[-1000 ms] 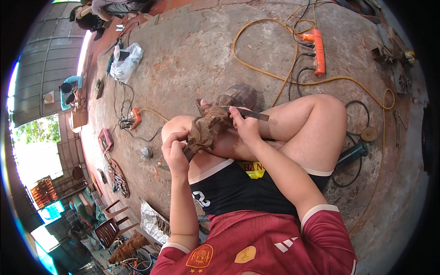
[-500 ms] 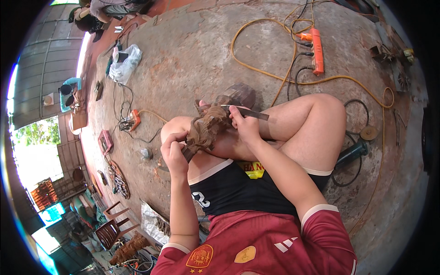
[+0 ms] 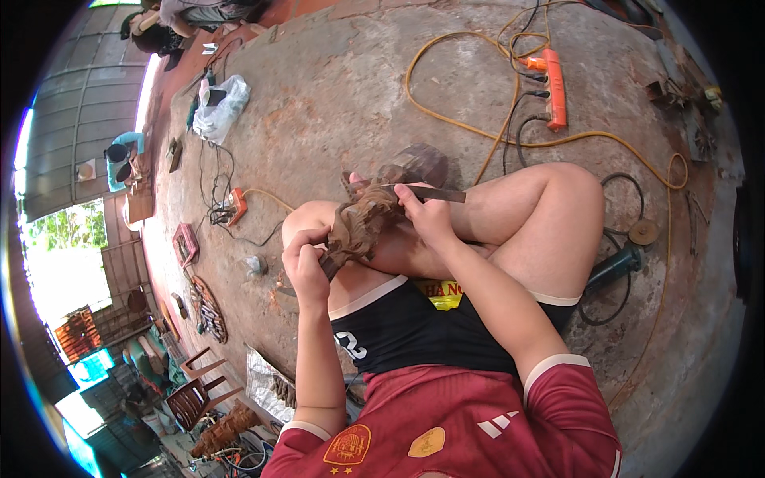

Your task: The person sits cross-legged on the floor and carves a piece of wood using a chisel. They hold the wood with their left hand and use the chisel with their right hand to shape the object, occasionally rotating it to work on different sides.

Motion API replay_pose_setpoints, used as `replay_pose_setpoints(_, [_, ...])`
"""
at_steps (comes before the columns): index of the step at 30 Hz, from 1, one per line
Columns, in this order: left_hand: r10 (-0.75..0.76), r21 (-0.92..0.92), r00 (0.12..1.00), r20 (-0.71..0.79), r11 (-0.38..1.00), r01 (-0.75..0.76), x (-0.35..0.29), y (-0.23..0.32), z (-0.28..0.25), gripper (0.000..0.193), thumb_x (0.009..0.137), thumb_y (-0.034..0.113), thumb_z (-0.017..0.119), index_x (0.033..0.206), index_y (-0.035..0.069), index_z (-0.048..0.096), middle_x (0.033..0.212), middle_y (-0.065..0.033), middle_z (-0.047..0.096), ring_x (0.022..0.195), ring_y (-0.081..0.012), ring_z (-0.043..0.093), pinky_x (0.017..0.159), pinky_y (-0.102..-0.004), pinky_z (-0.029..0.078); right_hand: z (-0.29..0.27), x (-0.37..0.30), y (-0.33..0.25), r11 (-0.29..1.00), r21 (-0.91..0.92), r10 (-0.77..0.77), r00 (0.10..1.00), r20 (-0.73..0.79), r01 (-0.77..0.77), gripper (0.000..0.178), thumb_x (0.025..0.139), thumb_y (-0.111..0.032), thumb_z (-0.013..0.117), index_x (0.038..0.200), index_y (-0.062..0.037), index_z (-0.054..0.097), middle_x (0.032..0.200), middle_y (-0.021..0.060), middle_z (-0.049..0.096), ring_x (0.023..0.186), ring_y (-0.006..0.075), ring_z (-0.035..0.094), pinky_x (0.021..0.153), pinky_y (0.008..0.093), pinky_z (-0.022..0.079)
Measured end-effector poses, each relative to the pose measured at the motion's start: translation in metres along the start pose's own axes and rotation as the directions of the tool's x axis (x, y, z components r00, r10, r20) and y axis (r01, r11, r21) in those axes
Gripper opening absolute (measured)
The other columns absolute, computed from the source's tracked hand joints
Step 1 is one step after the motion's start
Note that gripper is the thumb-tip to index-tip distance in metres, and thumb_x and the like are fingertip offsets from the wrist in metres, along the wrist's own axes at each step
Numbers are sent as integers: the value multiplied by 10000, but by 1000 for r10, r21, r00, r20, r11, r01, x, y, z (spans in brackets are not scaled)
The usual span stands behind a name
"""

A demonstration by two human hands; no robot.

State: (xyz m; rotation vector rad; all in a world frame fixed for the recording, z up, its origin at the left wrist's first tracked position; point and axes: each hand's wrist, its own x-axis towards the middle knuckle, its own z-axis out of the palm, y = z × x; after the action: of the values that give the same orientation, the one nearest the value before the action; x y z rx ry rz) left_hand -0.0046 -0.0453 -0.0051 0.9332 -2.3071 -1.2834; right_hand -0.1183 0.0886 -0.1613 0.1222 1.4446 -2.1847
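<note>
We see a stained concrete floor [image 3: 343, 95] across the upper frame. At the centre of the frame we have the carved brown piece [image 3: 362, 227]; our left hand [image 3: 307, 267] curls around its lower-left end. Our right hand [image 3: 429, 219] pinches a flat dark tool [image 3: 448, 195] whose left end overlaps the piece.

I see worn, grey-brown concrete floor [image 3: 335, 95] stretching out beyond my left hand [image 3: 306, 264] and right hand [image 3: 427, 217]. Far left of my left hand, daylight glares through a bright opening [image 3: 68, 275] with green foliage [image 3: 78, 229] outside, beside grey panelling [image 3: 88, 103]; nearer me on that side is a dark brown chair [image 3: 190, 403].
</note>
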Motion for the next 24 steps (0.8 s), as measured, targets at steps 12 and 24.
replay_pose_setpoints(12, [-15, 2, 1000, 6, 1000, 15, 2, 4, 1, 393, 748, 72, 408, 940, -90, 711, 814, -103, 677, 687, -119, 522, 658, -240, 423, -3, 8, -8, 994, -66, -87, 995, 55, 90, 243, 915, -256, 718, 872, -19, 696, 689, -33, 589, 564, 37, 465, 502, 221, 375])
replay_pose_setpoints(24, [-35, -53, 999, 1, 998, 35, -4, 4, 3, 379, 742, 62, 430, 947, -80, 716, 803, -97, 680, 686, -108, 530, 660, -236, 425, -4, 7, -4, 996, -80, -33, 999, 0, 33, 269, 915, -277, 711, 850, -16, 714, 704, -4, 632, 637, 75, 541, 602, 253, 453])
